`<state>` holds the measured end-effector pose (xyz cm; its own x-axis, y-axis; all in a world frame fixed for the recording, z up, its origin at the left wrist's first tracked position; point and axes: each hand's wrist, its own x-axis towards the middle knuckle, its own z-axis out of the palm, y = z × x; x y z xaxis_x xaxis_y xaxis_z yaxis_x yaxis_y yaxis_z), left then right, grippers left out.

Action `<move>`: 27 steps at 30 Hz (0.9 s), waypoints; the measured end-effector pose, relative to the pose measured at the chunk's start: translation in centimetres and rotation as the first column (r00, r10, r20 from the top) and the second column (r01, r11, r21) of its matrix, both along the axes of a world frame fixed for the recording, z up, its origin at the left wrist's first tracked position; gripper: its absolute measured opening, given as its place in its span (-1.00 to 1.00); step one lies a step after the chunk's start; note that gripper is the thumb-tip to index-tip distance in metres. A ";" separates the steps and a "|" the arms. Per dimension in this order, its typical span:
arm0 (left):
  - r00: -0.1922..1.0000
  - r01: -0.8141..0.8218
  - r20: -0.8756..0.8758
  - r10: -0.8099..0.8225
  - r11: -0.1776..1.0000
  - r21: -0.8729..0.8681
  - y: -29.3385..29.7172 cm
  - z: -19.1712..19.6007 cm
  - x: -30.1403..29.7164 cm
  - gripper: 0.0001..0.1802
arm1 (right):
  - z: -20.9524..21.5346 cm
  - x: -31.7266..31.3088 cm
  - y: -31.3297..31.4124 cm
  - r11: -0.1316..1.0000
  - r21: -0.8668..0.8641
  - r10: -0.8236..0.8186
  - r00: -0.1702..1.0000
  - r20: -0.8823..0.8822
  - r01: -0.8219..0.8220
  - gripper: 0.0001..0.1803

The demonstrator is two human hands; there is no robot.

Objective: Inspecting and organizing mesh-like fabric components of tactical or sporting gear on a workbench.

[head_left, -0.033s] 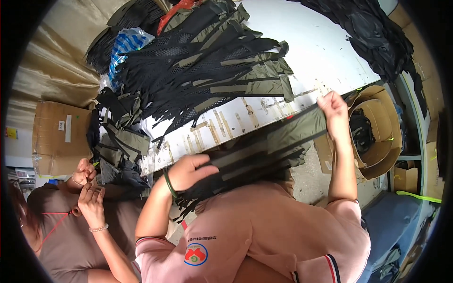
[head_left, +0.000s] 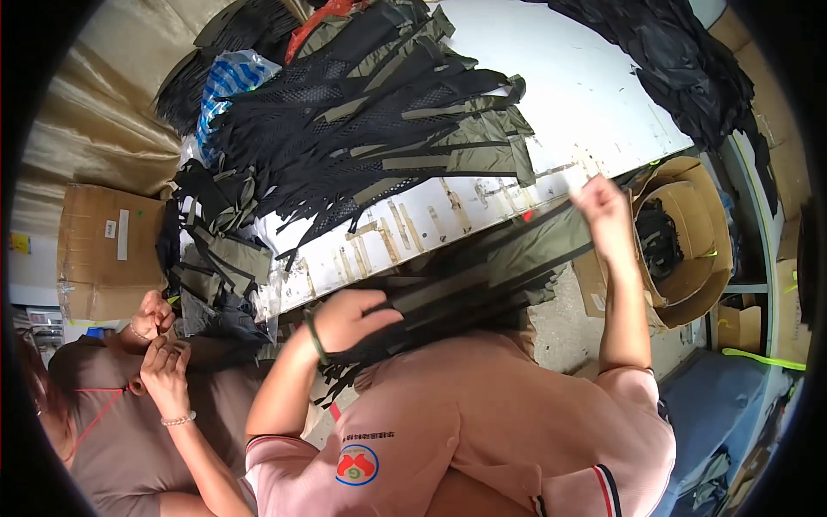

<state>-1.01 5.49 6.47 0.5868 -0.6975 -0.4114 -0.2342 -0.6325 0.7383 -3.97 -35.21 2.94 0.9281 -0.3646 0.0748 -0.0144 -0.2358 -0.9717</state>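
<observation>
My right hand (head_left: 600, 212), slightly blurred, pinches the upper right end of an olive-green and black fabric strip (head_left: 536, 246). The strip slants down to the left in front of my body, beyond the table's near edge. My left hand (head_left: 355, 320), with a dark green bangle at the wrist, is at the strip's lower left part; its thumb and forefinger are apart. Its other fingers are partly hidden. More black and olive strips (head_left: 448, 319) hang beneath, their narrow black ends (head_left: 332, 379) loose below my left wrist.
A pile of similar strips (head_left: 413, 129) covers much of the white table (head_left: 568, 77). Black fabric (head_left: 680, 69) lies at far right. An open cardboard box (head_left: 702, 258) stands right, another box (head_left: 112, 250) left. Close on my left sits a co-worker, hands (head_left: 164, 362) together.
My right hand has moved slightly left and down, and the strip sags and creases more near it. My left hand has shifted slightly down and right along the strip.
</observation>
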 end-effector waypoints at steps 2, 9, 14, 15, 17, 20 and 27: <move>0.966 0.128 0.183 -0.184 0.951 0.281 -0.5 -4.5 -1.4 -0.57 | -1.8 -0.2 1.0 0.814 -0.568 -0.179 0.881 -0.439 -0.118 -0.63; 0.863 0.110 0.407 -0.298 0.899 0.424 -2.6 -7.1 -2.1 -0.47 | -4.8 9.2 2.1 0.708 -0.706 -0.169 0.972 -0.161 0.006 -0.47; 0.918 0.052 0.394 -0.039 0.998 -0.024 -6.4 -4.9 1.1 -0.61 | -9.2 11.9 -0.2 0.780 -0.618 -0.202 0.974 -0.101 0.098 -0.64; 0.898 0.004 0.434 0.074 0.984 -0.175 -6.4 -4.7 1.7 -0.63 | -7.4 10.9 1.3 0.816 -0.563 -0.146 0.989 0.022 0.133 -0.71; 0.755 -0.071 0.591 0.284 0.932 -0.356 -7.7 -2.8 3.3 -0.58 | -1.5 7.4 5.2 0.874 -0.485 0.003 0.998 0.065 0.029 -0.75; 0.621 0.086 0.703 0.347 0.861 -0.501 -10.4 -1.8 6.0 -0.30 | 1.4 3.8 9.6 0.890 -0.448 0.210 0.948 0.241 -0.083 -0.81; 0.874 -0.038 0.380 0.303 0.822 -0.568 -15.6 -3.2 7.2 -0.73 | 2.3 1.2 11.5 0.668 -0.739 0.220 0.924 0.312 0.091 -0.41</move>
